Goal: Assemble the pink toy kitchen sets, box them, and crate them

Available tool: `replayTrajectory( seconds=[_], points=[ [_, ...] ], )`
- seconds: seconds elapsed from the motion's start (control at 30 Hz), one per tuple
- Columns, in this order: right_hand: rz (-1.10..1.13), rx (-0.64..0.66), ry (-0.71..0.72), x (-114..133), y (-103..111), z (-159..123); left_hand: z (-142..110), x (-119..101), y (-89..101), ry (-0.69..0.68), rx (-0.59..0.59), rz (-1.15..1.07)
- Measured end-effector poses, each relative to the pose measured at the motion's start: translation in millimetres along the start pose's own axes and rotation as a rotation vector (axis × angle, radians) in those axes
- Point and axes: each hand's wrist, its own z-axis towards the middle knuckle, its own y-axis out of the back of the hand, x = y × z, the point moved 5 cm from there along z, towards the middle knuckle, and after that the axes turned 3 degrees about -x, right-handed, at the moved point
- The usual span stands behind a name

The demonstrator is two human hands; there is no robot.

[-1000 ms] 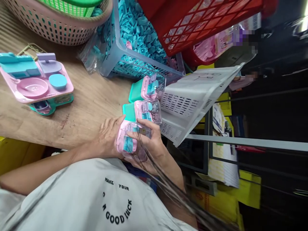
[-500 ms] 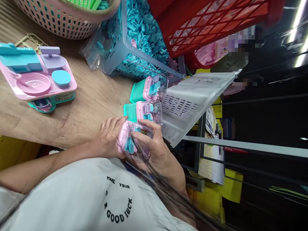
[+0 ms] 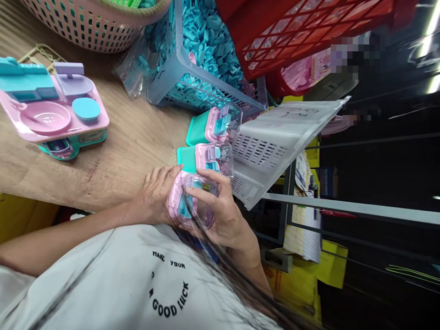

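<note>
Both my hands are on a small pink toy kitchen (image 3: 176, 197) with a clear plastic cover, close against my shirt. My left hand (image 3: 154, 192) is closed around its pink base side. My right hand (image 3: 228, 215) grips the clear cover, thumb and fingers curved over it. Teal and lilac parts show through the cover. Beside it stand two similar toys with green bases, a nearer one (image 3: 187, 158) and a farther one (image 3: 199, 129). Strands of hair hang across the held toy and hide part of it.
A larger pink toy kitchen (image 3: 99, 130) stands on the wooden table (image 3: 127, 146). A blue basket (image 3: 206, 87) holds many teal pieces, near a pink basket (image 3: 92, 32) and a red crate (image 3: 275, 36). A white perforated basket (image 3: 261, 146) leans beside the small toys.
Both hands keep their grip on the toy, with only a slight shift. The view has moved a little; the other toys stay in place.
</note>
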Motion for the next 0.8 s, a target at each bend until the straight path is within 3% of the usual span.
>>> replayTrajectory(
  seconds=[0.17, 0.33, 0.57, 0.8],
  points=[
    [0.018, 0.049, 0.04, 0, 2, 3, 0, -2, 1.5, 0.033, -0.003, 0.022],
    [0.022, -0.03, -0.021, -3, -2, -3, 0, -5, 4.4, 0.023, -0.018, 0.014],
    [0.04, -0.096, 0.004, -5, -6, -7, -2, -2, 2.4, 0.01, -0.044, 0.028],
    [-0.01, 0.023, -0.032, 3, -4, 1, -2, -2, 3.6, 0.015, -0.007, -0.017]
  ],
)
